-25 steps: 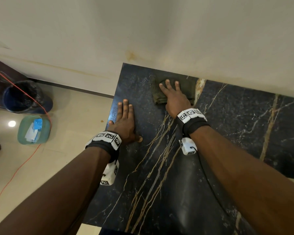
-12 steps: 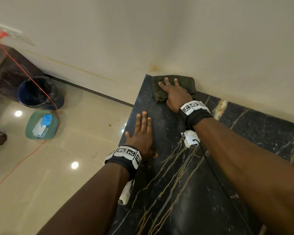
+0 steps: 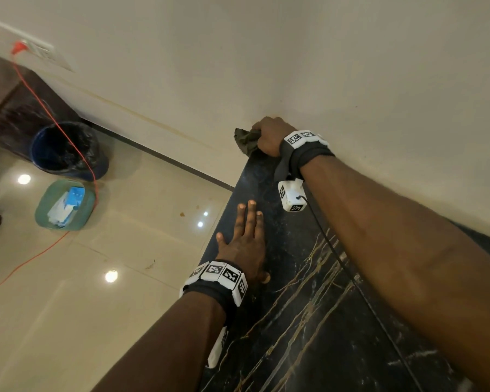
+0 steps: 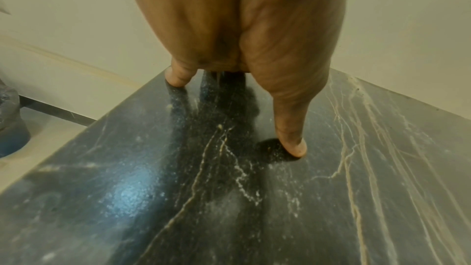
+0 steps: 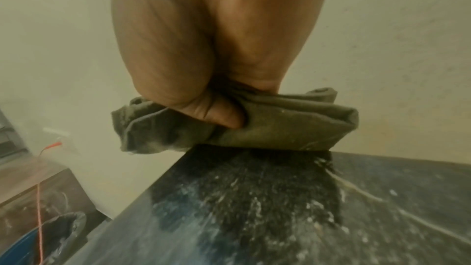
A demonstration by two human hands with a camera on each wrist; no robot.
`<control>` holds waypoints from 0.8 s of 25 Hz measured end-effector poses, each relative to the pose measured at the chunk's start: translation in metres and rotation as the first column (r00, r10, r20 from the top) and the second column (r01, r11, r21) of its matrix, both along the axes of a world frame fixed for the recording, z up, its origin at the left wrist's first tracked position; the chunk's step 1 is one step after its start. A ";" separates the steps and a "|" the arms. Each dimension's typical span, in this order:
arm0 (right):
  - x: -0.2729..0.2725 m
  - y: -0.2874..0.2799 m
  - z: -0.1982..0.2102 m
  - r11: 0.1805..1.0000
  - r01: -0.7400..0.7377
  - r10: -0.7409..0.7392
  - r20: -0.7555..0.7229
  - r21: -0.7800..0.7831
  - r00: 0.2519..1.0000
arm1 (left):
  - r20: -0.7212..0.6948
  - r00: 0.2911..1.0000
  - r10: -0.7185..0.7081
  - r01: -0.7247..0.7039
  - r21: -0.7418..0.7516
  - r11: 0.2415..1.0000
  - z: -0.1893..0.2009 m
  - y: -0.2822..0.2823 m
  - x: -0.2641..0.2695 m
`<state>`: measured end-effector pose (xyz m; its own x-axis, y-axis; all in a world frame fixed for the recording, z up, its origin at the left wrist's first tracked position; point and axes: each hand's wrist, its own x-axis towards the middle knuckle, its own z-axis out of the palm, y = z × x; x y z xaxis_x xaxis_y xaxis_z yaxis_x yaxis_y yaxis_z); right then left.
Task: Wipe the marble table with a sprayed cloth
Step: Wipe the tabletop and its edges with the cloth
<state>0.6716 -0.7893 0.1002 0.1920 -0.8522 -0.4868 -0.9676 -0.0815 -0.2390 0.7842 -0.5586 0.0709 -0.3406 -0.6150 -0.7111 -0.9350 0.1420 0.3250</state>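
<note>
The black marble table [image 3: 309, 321] with gold veins runs along the cream wall. At its far left corner my right hand [image 3: 269, 137] grips a bunched olive-green cloth [image 3: 245, 140], which hangs partly past the table's corner. In the right wrist view the thumb and fingers pinch the cloth [image 5: 275, 126] against the marble edge [image 5: 254, 188]. My left hand [image 3: 245, 241] lies flat on the marble near the left edge, fingers straight. In the left wrist view its thumb [image 4: 293, 144] and a finger touch the table [image 4: 178, 198].
The wall [image 3: 323, 66] stands right behind the cloth. On the tiled floor to the left are a blue bin with a black liner [image 3: 65, 148], a green tub [image 3: 64, 205] holding blue and white items, and an orange cable [image 3: 54, 128].
My right hand went from flat on the spread cloth to gripping it bunched at the far corner. The view swung right. The left hand stays flat on the marble.
</note>
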 end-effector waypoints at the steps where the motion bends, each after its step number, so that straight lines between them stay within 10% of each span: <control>1: -0.006 -0.003 0.002 1.000 0.025 -0.025 0.019 0.018 1.000 | -0.005 1.000 0.001 -0.001 0.003 1.000 0.001 -0.001 0.000; 11: -0.009 -0.012 0.011 0.998 0.041 -0.040 -0.024 0.049 0.999 | -0.006 1.000 -0.003 0.003 0.022 1.000 0.001 -0.001 0.000; 20: 0.013 -0.005 0.006 0.915 -0.400 0.404 -0.128 0.062 0.906 | -0.028 0.999 0.015 -0.014 0.040 0.999 0.000 -0.001 -0.001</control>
<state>0.6845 -0.7939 0.1066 0.4454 -0.6995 -0.5588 -0.8777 -0.4646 -0.1179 0.7837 -0.5594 0.0712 -0.3521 -0.5919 -0.7251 -0.9272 0.1147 0.3566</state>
